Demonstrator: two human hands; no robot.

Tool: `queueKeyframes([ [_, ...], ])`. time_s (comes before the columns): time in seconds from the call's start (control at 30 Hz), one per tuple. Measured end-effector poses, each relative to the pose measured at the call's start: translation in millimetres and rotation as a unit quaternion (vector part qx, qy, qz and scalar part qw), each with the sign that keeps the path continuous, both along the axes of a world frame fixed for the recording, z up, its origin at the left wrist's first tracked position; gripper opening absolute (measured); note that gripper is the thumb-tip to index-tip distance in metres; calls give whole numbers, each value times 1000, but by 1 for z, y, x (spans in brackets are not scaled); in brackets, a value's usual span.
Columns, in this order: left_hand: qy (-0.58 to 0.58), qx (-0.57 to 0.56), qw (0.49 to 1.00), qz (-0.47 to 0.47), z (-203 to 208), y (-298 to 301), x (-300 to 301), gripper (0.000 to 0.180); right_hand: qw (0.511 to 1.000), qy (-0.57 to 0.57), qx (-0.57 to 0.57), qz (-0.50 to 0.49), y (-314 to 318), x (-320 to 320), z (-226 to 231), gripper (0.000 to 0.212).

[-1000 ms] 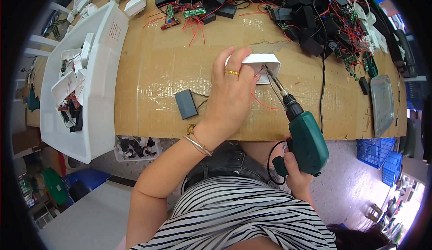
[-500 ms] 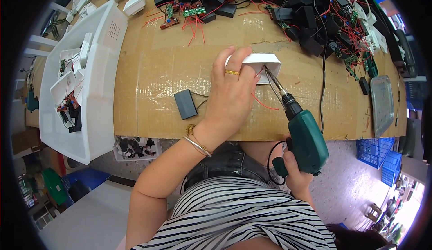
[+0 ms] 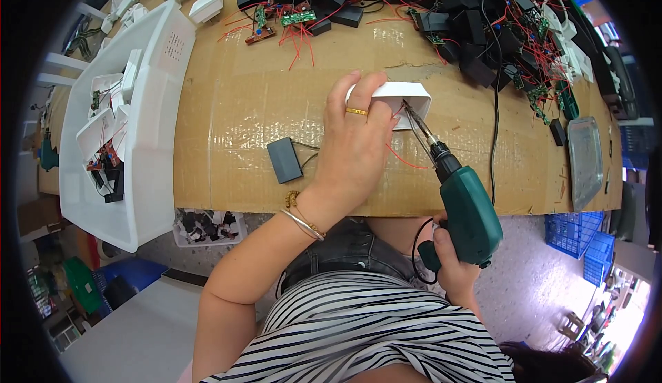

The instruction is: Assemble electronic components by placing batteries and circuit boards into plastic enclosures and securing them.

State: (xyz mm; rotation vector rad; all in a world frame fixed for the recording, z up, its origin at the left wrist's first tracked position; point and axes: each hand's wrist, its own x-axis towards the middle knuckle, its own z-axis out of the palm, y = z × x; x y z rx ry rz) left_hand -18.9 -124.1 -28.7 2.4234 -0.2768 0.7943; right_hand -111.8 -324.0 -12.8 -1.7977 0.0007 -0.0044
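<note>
My left hand (image 3: pixel 357 138) grips a small white plastic casing (image 3: pixel 418 91) on the cardboard-covered table, its open side facing me. The fingertips, partly hidden, are at the casing's inside, and a red wire (image 3: pixel 408 159) trails out below them. My right hand (image 3: pixel 454 262) is wrapped round the handle of a green soldering gun (image 3: pixel 472 212). The gun's metal tip reaches into the casing; whether it touches a contact there is too small to tell. Left of my left wrist lies a black rectangular box (image 3: pixel 285 160), with black leads running under the hand.
A white bin (image 3: pixel 155 135) with casings and circuit boards stands at the left. Black boxes with boards and red wires pile up (image 3: pixel 469 31) at the far right, with a smaller group (image 3: pixel 296 17) at far centre. A black cable (image 3: pixel 495 107) crosses the table; a metal tray (image 3: pixel 585 162) lies right.
The soldering gun's body has shifted very slightly, its tip still inside the casing. My left hand and the casing are practically unmoved.
</note>
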Motion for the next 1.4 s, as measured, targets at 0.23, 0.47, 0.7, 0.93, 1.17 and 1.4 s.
queueKeyframes([
  [0.23, 5, -2, 1000, 3, 0, -2, 1, 20, 999, -42, -17, -10, 2, 4, 3, 29],
  [0.47, 3, 0, 1000, 5, -1, 0, 1, 19, 1000, 7, -15, -3, 2, 2, 5, 30],
  [0.7, 1, -1, 1000, 6, 0, -1, 1, 19, 1000, 3, 0, 17, -4, 0, 2, 36],
  [0.93, -4, -9, 1000, 3, -1, -1, 2, 20, 997, 51, 51, 28, -3, -1, 6, 45],
  [1.17, -10, -15, 1000, -3, -1, -1, 2, 21, 997, 53, 55, 31, -2, -1, 5, 47],
  [1.4, -11, -3, 1000, 4, 0, -1, 2, 23, 995, 75, 65, 25, -1, -1, 9, 48],
])
